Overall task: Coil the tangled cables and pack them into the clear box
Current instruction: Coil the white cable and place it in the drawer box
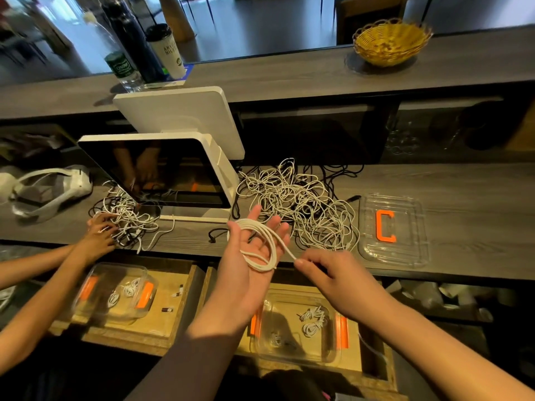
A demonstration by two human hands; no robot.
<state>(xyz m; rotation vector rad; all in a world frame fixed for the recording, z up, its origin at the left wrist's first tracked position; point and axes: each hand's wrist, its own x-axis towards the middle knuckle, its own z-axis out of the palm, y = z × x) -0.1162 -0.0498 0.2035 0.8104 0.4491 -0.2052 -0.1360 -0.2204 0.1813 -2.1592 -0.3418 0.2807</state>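
The long grey counter (463,198) is carrying the work at standing height, with a white screen (156,172) on its stand tilted toward the person and splitting the cables into two heaps. The bigger tangle (301,204) of white and black cable is lying just right of the screen, within easy reach. Beside it the clear lid (390,230) with an orange C is lying flat and well out of the way, probably so the clear box (295,328) stays open below the counter edge, sitting in a wooden drawer directly under the hands, where a few small finished coils are already resting. The left hand (252,256) is turned palm up with fingers spread straight and wide, serving as a form for the white cable (260,250), which is looping around the palm in several turns. The right hand (333,273) is pinching the free end of that cable between thumb and fingertips, seemingly feeding it taut onto the coil. At far left another person's hand (100,230) is working in a smaller tangle above a second box (115,290).
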